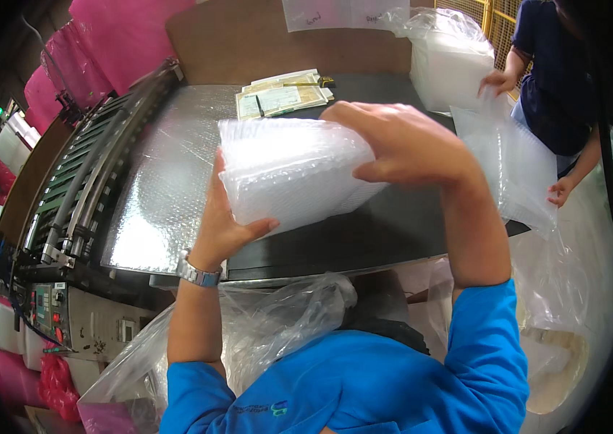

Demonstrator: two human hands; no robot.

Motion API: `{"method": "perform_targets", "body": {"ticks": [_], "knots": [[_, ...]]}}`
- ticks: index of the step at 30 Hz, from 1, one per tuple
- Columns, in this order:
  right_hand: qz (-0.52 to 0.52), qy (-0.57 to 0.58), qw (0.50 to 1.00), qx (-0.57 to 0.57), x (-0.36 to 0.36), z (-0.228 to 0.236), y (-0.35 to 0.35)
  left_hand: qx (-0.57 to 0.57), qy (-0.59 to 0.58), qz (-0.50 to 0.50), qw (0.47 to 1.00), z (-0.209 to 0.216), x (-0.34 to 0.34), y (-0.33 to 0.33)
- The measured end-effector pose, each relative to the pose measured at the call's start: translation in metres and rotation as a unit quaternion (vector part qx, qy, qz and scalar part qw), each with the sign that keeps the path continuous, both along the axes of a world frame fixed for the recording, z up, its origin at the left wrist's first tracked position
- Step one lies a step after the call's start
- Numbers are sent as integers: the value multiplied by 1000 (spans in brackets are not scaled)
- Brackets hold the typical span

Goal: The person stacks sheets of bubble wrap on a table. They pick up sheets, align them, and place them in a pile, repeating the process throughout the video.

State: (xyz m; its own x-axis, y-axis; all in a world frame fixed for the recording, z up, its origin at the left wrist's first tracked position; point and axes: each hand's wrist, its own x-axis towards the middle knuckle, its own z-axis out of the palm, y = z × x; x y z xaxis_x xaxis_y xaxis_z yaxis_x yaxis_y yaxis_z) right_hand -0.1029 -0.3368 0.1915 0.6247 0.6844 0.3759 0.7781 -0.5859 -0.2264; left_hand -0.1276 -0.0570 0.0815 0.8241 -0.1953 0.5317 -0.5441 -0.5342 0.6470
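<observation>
A thick stack of clear bubble wrap sheets (296,170) is held up between my two hands, above the dark tabletop (321,239). My left hand (228,228), with a metal watch at the wrist, grips its left end, the thumb lying across the lower front. At the opposite end my right hand (400,145) clasps the stack from above, fingers over the top and thumb on the near side. Left of the stack, a flat bubble wrap sheet (154,195) spreads over the table and runs up to the machine's rollers.
A roller machine (89,173) with a control panel (49,315) stands at the left. Papers with a pen (285,98) lie at the table's back. On the right, a person in dark clothes (556,87) handles bubble wrap (509,159) beside a white wrapped stack (451,69). Clear plastic (270,311) hangs below the near edge.
</observation>
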Motion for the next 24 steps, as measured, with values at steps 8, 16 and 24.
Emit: {"method": "perform_targets", "body": {"ticks": [8, 16, 24], "knots": [[-116, -67, 989, -57, 32, -26, 3, -224, 99, -83, 966, -63, 12, -27], [-43, -92, 966, 237, 51, -48, -26, -320, 65, -3, 945, -72, 3, -33], [61, 318, 803, 500, 54, -148, -23, -273, 80, -2, 959, -89, 7, -32]]}}
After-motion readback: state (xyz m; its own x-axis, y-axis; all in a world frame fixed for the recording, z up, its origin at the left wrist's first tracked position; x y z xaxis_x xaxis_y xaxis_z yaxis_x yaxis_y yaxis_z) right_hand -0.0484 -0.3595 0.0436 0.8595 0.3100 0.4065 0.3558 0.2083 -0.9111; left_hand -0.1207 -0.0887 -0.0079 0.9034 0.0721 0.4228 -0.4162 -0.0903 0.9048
